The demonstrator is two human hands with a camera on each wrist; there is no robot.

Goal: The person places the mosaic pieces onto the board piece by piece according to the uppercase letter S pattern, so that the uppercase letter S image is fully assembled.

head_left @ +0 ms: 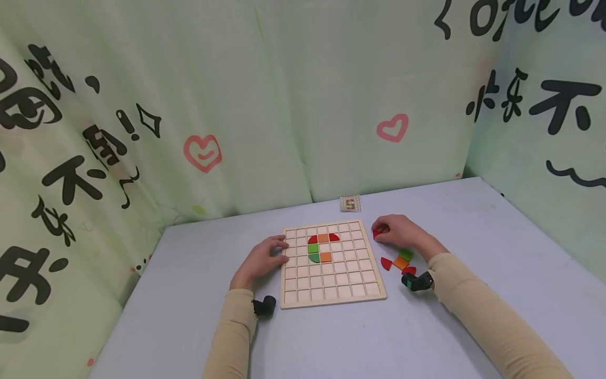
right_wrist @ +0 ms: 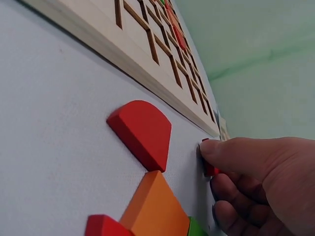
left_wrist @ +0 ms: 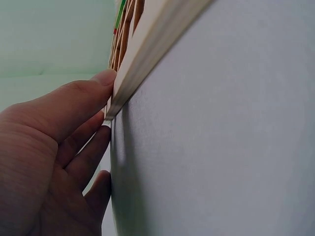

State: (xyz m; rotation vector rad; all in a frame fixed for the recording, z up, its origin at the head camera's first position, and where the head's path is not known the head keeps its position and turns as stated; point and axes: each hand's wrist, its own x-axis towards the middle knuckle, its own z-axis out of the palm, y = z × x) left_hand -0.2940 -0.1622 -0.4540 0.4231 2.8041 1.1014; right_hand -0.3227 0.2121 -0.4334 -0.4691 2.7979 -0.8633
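A square wooden grid board (head_left: 331, 281) lies on the table. In its upper middle sit red quarter-round pieces, orange squares (head_left: 325, 257), a light green square (head_left: 313, 248) and a dark green quarter-round piece (head_left: 314, 258). My left hand (head_left: 262, 258) rests at the board's left edge, its thumb touching the rim in the left wrist view. Beyond the right edge, my right hand (head_left: 400, 231) pinches a red piece (right_wrist: 210, 169) between thumb and fingers, mostly covered by them. Nearer me lie a loose red quarter-round piece (right_wrist: 140, 130), an orange square (right_wrist: 155, 206) and a green piece (head_left: 406, 254).
Another red piece (head_left: 408, 270) lies partly behind the right wrist camera (head_left: 416, 281). A small card with a printed grid pattern (head_left: 350, 203) lies behind the board near the table's back edge. Pale green curtains (head_left: 293, 105) hang around the table.
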